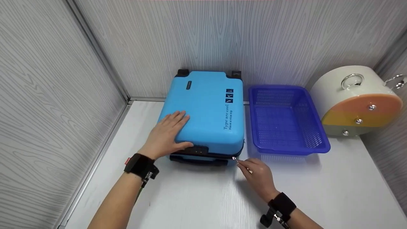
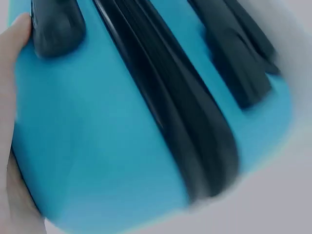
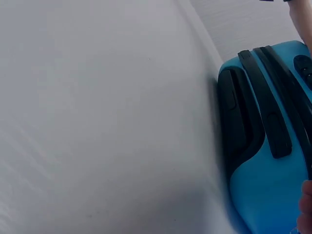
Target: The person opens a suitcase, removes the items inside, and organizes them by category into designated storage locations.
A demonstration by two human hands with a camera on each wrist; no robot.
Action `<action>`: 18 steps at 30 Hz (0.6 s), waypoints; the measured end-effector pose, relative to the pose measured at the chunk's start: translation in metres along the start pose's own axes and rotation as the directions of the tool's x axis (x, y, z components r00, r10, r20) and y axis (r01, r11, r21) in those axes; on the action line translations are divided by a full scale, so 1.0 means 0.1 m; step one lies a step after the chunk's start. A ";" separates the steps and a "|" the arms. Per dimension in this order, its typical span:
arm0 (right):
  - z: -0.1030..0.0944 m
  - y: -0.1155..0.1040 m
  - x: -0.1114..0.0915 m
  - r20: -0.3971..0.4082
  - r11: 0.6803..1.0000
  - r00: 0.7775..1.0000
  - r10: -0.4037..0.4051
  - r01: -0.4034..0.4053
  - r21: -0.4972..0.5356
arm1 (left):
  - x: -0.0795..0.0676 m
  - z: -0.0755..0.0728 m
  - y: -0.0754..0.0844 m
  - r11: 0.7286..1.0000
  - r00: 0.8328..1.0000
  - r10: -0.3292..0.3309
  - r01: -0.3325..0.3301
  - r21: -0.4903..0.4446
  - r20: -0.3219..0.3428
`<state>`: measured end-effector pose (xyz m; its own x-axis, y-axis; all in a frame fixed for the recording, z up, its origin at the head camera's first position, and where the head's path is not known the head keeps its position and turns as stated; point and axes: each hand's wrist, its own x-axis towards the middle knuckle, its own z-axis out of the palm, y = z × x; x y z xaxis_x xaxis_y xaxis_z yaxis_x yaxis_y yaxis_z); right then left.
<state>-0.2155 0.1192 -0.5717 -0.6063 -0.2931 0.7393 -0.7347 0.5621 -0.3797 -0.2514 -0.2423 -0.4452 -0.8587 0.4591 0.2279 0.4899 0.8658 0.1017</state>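
Observation:
A light blue hard-shell suitcase [image 1: 206, 117] lies flat on the white table. My left hand [image 1: 163, 135] rests on its near left part, fingers spread over the lid and thumb beside the black lock [image 1: 201, 149]. At the near right corner, my right hand [image 1: 257, 175] pinches a small shiny zipper pull [image 1: 234, 158] between thumb and fingers. The black zipper band [image 2: 165, 107] runs along the side in the left wrist view, which is blurred. In the right wrist view only some fingertips [image 3: 306, 207] show at the edge, beside the suitcase [image 3: 268, 190].
Right of the suitcase stands a blue-purple plastic basket [image 1: 254, 127]. Beyond it is a rounded cream drawer box [image 1: 334, 89] with colored drawer fronts and ring handles. Wood-grain panels [image 1: 222, 38] enclose the back and sides. A black carry handle [image 1: 200, 161] juts from the suitcase's near side.

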 end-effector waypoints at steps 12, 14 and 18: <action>0.15 -0.19 0.04 0.107 0.991 0.990 0.089 -0.098 0.089 | -0.28 0.07 -0.24 0.914 0.976 -0.217 0.208 -0.349 0.015; 0.19 -0.24 0.05 0.110 0.989 0.988 0.109 -0.119 0.090 | -0.26 0.08 -0.23 0.914 0.978 -0.209 0.201 -0.352 0.016; 0.31 -0.35 0.06 0.115 0.985 0.984 0.136 -0.147 0.091 | -0.26 0.09 -0.24 0.918 0.979 -0.203 0.194 -0.346 0.011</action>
<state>-0.2026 0.0733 -0.5713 -0.7316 -0.3008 0.6118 -0.6622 0.5266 -0.5331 -0.2418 -0.2733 -0.4622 -0.9418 0.2764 0.1914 0.3353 0.8148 0.4730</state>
